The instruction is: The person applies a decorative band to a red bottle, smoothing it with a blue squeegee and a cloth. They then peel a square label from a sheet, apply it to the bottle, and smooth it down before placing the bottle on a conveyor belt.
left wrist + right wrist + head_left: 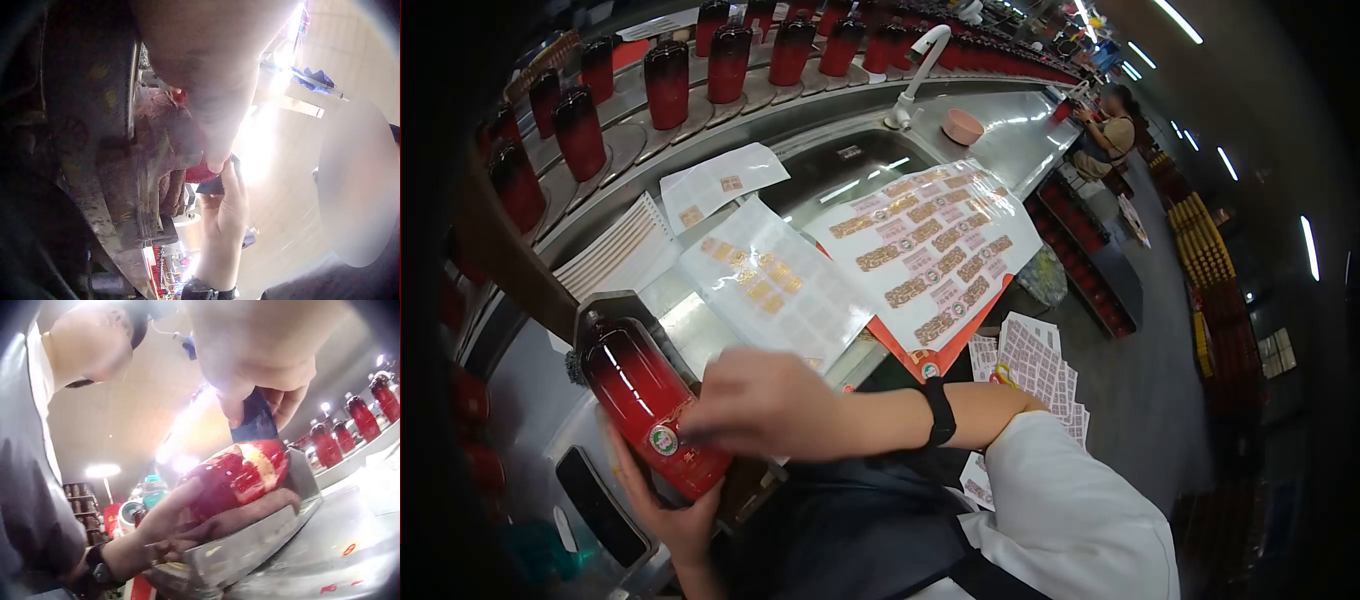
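A glossy red bottle point(635, 370) with a dark top lies tilted in a metal cradle point(250, 540). Near its base is a round green-and-white label point(663, 441), with gold print beside it. My left hand point(680, 520) holds the bottle at its lower end, fingers along the side and underneath in the right wrist view. Above the label, my right hand point(770, 400), blurred in the head view, pinches a flat dark blue scraper point(253, 419). In the right wrist view the scraper's lower edge is right at the bottle's printed surface.
Sticker sheets point(940, 240) and a clear sheet with gold stickers point(780, 285) lie beside the sink point(850, 165). Rows of red bottles point(668, 85) stand behind. A phone point(603, 505) lies at left. Further off, another person point(1112, 135) works along the counter.
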A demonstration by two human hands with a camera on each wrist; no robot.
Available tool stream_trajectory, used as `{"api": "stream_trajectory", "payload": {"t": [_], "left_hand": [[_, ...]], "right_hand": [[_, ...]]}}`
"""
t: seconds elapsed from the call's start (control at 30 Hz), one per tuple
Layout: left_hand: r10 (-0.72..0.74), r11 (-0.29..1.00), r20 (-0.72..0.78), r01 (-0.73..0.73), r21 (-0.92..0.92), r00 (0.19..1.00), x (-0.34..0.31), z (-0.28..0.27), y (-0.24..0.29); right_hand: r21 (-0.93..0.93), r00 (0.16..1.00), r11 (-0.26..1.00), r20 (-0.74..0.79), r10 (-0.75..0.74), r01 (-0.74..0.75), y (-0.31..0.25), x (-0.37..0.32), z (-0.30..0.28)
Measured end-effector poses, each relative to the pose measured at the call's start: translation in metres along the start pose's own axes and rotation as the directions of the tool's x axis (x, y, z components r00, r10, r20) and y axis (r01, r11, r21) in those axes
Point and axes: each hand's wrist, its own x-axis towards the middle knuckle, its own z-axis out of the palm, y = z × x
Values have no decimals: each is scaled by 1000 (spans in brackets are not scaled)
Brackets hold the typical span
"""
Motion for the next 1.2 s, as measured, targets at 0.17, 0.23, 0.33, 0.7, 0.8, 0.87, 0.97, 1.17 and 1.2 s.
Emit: {"api": "stream_trajectory", "payload": {"t": [0.17,0.23,0.33,0.7,0.8,0.87,0.97,1.17,1.2], "left_hand": [[15,999,-41,-17,-43,999,-1,1,-9],[-17,999,9,16,46,1000,-1,-3,1],[49,993,4,-49,107,999,1,-4,-10],[129,986,21,-130,105,991,11,-12,-1],[186,976,-42,-180,121,982,12,-7,-6],[180,978,-28,-176,112,983,12,-9,-4],[154,983,-10,-152,106,988,11,-9,-4],[6,999,109,-11,45,994,5,-11,-2],[34,996,94,-41,77,995,5,-9,-2]], "right_hand": [[58,968,976,131,-214,208,-15,2,5],[-33,987,994,128,-100,105,-3,19,-2],[-38,888,940,342,-307,340,-18,13,-2],[-108,795,841,409,-448,530,-24,25,-1],[-58,809,886,438,-392,460,-26,31,-2],[-7,856,963,460,-236,269,-27,44,-8],[-70,861,965,470,-192,253,-24,42,-12],[72,805,987,588,76,-145,-22,59,-33],[153,871,950,457,177,-274,-2,59,-36]]}}
